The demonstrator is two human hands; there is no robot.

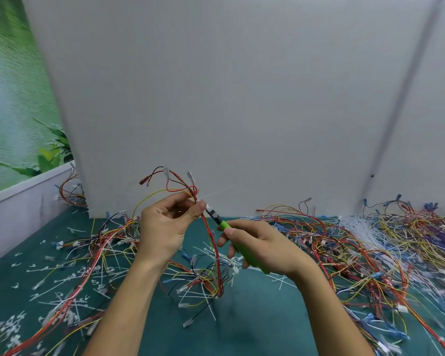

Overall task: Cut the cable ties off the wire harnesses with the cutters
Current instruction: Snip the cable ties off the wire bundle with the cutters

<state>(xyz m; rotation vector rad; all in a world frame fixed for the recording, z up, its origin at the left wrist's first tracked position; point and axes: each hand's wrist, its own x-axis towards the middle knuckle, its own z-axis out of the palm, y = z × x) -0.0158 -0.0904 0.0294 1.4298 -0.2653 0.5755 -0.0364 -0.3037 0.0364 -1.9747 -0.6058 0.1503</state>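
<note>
Risking a nicked conductor here: bringing the black nose of the green-handled cutters (247,255) right up against the small white plastic cable tie (208,207), with the thin red and yellow strands of the wire harness (212,236) crowding in just beside it. Closing on anything more than the tie probably meaning cut insulation instead of plastic. Risking a pinched left thumb too, lying close to the tip. Possibly sending the snipped piece flying among the white offcuts (62,281) already littering the left part of the teal worktop (254,322).

Holding the harness raised over the middle of the worktop and letting its lower end trail down onto it. Pinching the bundle between the thumb and curled fingers (174,201) of the left hand (165,227), wrist lifted, forearm coming up from the near edge. Wrapping the right hand (265,249) round the cutter handles, thumb on top, angling the tool up and leftward toward the tie. Not being able to tell how far apart the blades are standing: too small and blurred. Leaving the tangled multicoloured pile of harnesses (370,242) along the right edge for later.
</note>
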